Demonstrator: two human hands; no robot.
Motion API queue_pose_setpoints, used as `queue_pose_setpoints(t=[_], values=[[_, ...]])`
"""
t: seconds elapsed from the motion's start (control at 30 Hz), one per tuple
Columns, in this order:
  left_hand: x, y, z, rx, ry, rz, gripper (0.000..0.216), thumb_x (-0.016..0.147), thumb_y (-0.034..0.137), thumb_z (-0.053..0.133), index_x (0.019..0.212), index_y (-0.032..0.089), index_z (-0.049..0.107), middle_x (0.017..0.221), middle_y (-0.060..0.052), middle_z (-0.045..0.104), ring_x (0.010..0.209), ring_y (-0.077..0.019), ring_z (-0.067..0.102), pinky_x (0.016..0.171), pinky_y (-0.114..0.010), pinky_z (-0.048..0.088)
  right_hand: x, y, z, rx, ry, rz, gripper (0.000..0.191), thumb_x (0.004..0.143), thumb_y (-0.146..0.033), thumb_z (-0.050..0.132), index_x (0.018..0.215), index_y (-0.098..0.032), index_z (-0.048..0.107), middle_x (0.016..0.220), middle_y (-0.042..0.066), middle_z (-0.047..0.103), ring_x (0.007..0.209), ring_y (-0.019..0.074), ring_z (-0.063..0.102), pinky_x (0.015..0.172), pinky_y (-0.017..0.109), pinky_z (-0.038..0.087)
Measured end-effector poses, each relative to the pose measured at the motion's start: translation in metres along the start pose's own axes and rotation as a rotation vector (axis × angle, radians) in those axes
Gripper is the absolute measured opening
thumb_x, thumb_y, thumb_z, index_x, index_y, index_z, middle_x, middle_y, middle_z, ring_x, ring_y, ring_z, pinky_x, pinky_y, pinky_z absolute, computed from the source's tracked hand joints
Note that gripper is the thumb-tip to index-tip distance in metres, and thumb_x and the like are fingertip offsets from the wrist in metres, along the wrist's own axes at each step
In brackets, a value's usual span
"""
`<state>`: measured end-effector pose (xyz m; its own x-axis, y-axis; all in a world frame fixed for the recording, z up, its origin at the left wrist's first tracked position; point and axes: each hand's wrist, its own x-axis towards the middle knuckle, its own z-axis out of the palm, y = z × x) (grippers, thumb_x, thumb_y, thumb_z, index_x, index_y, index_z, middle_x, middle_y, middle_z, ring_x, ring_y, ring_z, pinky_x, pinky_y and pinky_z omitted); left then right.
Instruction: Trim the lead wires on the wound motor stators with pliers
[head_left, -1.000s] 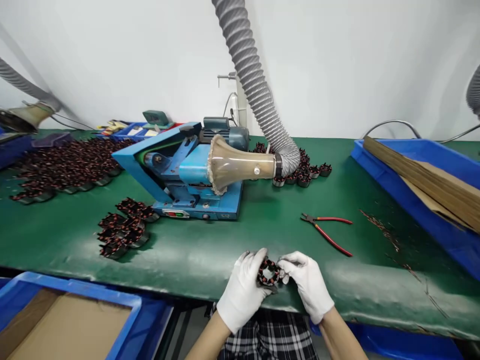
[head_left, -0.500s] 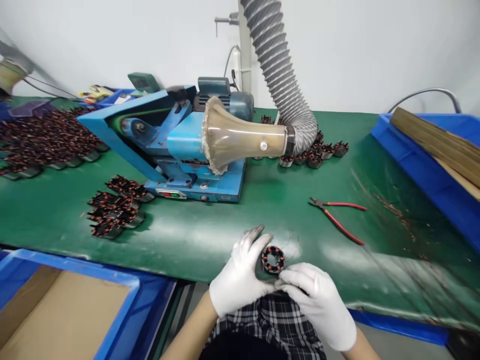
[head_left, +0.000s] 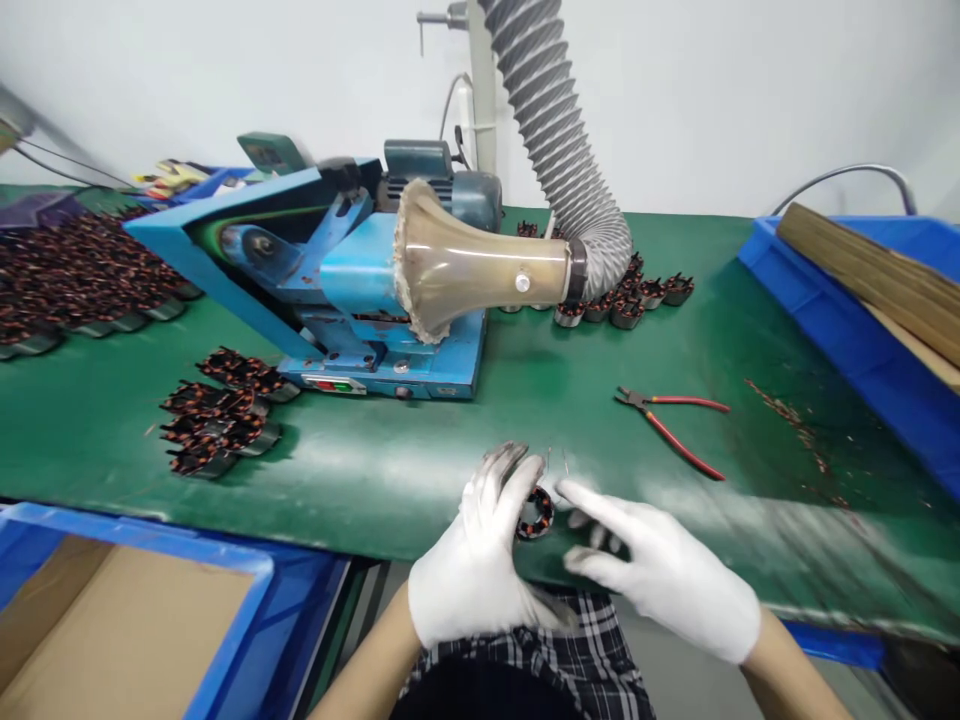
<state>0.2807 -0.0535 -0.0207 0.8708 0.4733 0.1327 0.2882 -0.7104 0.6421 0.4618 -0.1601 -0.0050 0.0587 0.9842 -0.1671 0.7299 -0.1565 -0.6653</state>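
My left hand [head_left: 480,560], in a white glove with dirty fingertips, grips a small copper-wound stator [head_left: 535,512] at the near edge of the green bench [head_left: 525,410]. My right hand [head_left: 660,570], also gloved, reaches in from the right with its fingers spread, its fingertips at the thin wire leads that stick up from the stator. A blue belt-grinding machine [head_left: 330,290] with a tan suction funnel [head_left: 465,268] stands behind the hands.
Red-handled pliers [head_left: 671,420] lie right of the hands. Stators sit in a small heap [head_left: 217,415] at left, a large heap [head_left: 75,280] far left, and a cluster [head_left: 630,300] behind the grey hose [head_left: 562,150]. Blue bins stand at right [head_left: 840,320] and lower left [head_left: 135,620].
The stator has turned from facing up to sitting edge-on inside my left hand. My right hand has opened and shifted right, fingers now stretched toward the wire leads. The view has tipped slightly.
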Motion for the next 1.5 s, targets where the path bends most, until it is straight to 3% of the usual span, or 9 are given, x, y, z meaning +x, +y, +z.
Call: queue_pose_setpoints(t=[0.17,0.4,0.67,0.83,0.93,1.07,1.23,1.4,1.5], values=[[0.022,0.007,-0.001,-0.101,-0.160,-0.085,0.113,0.055,0.044,0.073,0.138,0.018,-0.001,0.140,-0.017,0.019,0.126,-0.0331,0.029,0.098,-0.043,0.036,0.028,-0.011,0.010,-0.057,-0.225,-0.045,0.067,0.081,-0.014,0.048,0.139,-0.016,0.015,0.070,0.002,0.063,0.057,0.0195,0.056,0.050,0.024,0.036],[0.026,0.003,0.006,-0.046,-0.226,-0.079,0.046,0.078,0.016,0.052,0.121,0.024,0.036,0.120,-0.005,0.043,0.102,-0.0215,0.049,0.086,-0.035,0.042,0.015,0.002,0.026,-0.271,-0.036,-0.003,0.019,0.085,-0.014,0.040,0.097,-0.014,0.055,0.067,0.006,0.061,0.056,0.0207,0.056,0.050,0.027,0.032],[0.024,0.006,0.009,0.132,-0.248,0.013,0.014,0.083,0.018,0.047,0.097,0.020,0.047,0.104,-0.003,0.050,0.093,-0.0209,0.046,0.079,-0.035,0.039,0.013,0.008,0.039,0.785,0.004,0.316,0.025,0.082,-0.033,0.047,0.063,-0.018,0.050,0.045,-0.004,0.049,0.034,0.0107,0.045,0.037,0.020,0.034],[0.022,0.008,0.016,0.158,-0.199,0.008,0.011,0.086,0.021,0.041,0.093,0.022,0.050,0.108,-0.002,0.050,0.096,-0.0217,0.044,0.080,-0.036,0.038,0.011,0.009,0.026,0.965,-0.088,0.361,0.028,0.078,-0.037,0.054,0.060,-0.015,0.050,0.044,-0.002,0.051,0.033,0.0096,0.044,0.035,0.018,0.031],[0.022,0.010,0.020,0.178,-0.172,-0.014,0.012,0.085,0.019,0.041,0.091,0.022,0.051,0.108,-0.002,0.050,0.096,-0.0223,0.044,0.079,-0.036,0.038,0.006,0.017,0.018,1.027,0.120,0.350,0.031,0.080,-0.042,0.054,0.065,-0.015,0.051,0.046,-0.002,0.052,0.034,0.0105,0.044,0.035,0.019,0.034],[0.021,0.010,0.024,0.194,-0.127,-0.021,0.013,0.083,0.018,0.042,0.089,0.022,0.053,0.105,-0.003,0.051,0.094,-0.0224,0.044,0.076,-0.036,0.039,-0.001,0.021,0.019,0.755,0.536,0.306,0.022,0.081,-0.039,0.056,0.085,-0.017,0.056,0.074,0.004,0.062,0.062,0.0171,0.058,0.055,0.025,0.046],[0.019,0.011,0.026,0.214,-0.081,-0.018,0.016,0.084,0.020,0.040,0.092,0.022,0.054,0.103,-0.005,0.052,0.092,-0.0220,0.045,0.076,-0.036,0.039,-0.002,0.009,0.039,0.109,0.432,0.072,0.015,0.086,-0.024,0.048,0.081,-0.021,0.062,0.082,0.003,0.062,0.075,0.0190,0.057,0.072,0.031,0.044],[0.019,0.012,0.026,0.208,-0.074,-0.028,0.015,0.084,0.018,0.042,0.090,0.023,0.055,0.103,-0.004,0.052,0.092,-0.0217,0.046,0.076,-0.036,0.040,-0.012,0.015,0.028,-0.098,0.826,0.131,0.014,0.085,-0.023,0.050,0.076,-0.019,0.060,0.074,0.002,0.062,0.068,0.0185,0.057,0.067,0.030,0.045],[0.019,0.013,0.026,0.203,-0.070,-0.022,0.015,0.083,0.016,0.043,0.089,0.022,0.055,0.105,-0.004,0.052,0.094,-0.0214,0.046,0.078,-0.036,0.040,-0.019,0.013,0.016,-0.095,0.787,0.046,0.008,0.084,-0.023,0.052,0.088,-0.019,0.058,0.086,0.004,0.061,0.079,0.0202,0.057,0.073,0.032,0.046]])
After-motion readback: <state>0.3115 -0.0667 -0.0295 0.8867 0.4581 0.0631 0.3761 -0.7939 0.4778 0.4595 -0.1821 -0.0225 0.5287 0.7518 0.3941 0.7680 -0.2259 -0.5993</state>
